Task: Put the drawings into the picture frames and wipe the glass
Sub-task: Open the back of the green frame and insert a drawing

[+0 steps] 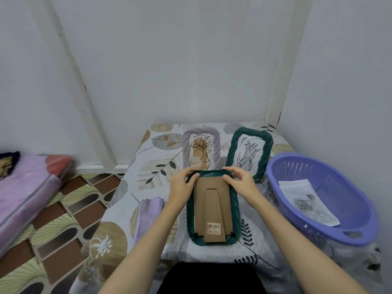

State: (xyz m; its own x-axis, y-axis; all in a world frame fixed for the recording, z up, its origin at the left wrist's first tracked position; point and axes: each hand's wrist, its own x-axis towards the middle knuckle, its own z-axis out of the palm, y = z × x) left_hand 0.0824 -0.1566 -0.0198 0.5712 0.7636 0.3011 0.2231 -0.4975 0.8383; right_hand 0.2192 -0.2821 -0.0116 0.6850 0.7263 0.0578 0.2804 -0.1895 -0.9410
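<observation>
A dark green picture frame (237,217) lies face down in the middle of the table, its brown cardboard back (212,211) and fold-out stand facing up. My left hand (182,187) grips the frame's far left corner, and my right hand (241,182) grips its far right corner, thumb on the cardboard. Behind it lie a light grey frame (201,148) and a second green frame (250,151), both face up with line drawings inside. A lilac cloth (148,213) lies left of the face-down frame.
A purple plastic basket (318,198) sits at the table's right and holds a sheet with a rose drawing (307,205). The table has a leaf-patterned cover (152,166). A pink wrapped mattress (27,187) lies on the tiled floor at the left. White walls stand close behind.
</observation>
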